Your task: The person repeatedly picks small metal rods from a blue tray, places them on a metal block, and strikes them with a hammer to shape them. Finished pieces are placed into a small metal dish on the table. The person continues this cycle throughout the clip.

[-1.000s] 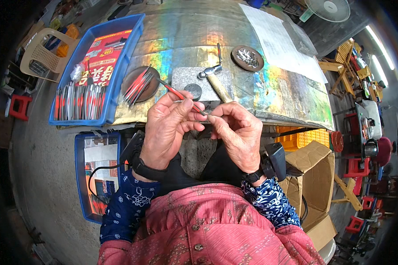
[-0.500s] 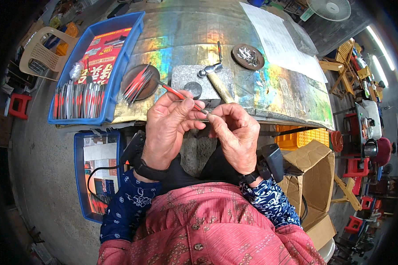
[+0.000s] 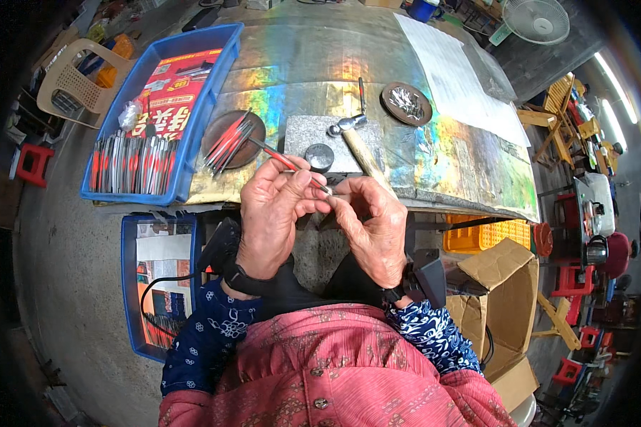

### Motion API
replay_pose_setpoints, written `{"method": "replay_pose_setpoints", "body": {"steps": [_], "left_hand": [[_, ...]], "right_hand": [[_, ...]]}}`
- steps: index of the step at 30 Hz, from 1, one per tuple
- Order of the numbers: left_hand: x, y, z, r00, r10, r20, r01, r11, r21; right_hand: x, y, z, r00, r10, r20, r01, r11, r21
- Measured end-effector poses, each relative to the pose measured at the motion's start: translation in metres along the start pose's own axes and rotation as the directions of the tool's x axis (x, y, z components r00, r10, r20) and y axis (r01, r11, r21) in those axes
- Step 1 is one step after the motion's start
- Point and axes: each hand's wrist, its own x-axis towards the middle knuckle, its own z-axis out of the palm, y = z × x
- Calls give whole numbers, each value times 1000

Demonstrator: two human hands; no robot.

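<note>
My left hand [image 3: 272, 217] is closed round a thin red-and-black pen-shaped stick [image 3: 289, 163], which slants down to the right in front of the table edge. Its dark end points up to the left. At the lower end, where something small and pale shows, the fingers of my right hand [image 3: 372, 231] are pinched together; what they hold is too small to make out. Just beyond my hands lies a grey stone block [image 3: 310, 130] bearing a round dark piece [image 3: 319, 157] and a hammer [image 3: 362, 149] with a wooden handle.
Similar sticks lie on a brown dish [image 3: 258, 146] at left and stand bundled in a blue tray [image 3: 181, 186]. Small silvery pieces fill another brown dish [image 3: 387, 105] at right. Below the table are a second blue tray [image 3: 126, 285] and a cardboard box [image 3: 509, 299].
The view has shifted a little. My right fingers now sit slightly lower at the stick's end, where a pale bit shows. My left hand still grips the stick.
</note>
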Motion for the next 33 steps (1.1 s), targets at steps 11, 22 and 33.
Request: {"method": "replay_pose_setpoints", "body": {"steps": [11,22,33], "left_hand": [[45,7,-11,959,271,82,-281,884,374],[49,1,-5,938,329,105,-333,782,527],[46,2,-3,933,338,126,-335,681,651]], "right_hand": [[13,25,-38,970,-218,109,231,677,-699],[10,35,-36,994,-37,104,97,754,-650],[12,36,-37,994,-16,107,80,772,-630]]}}
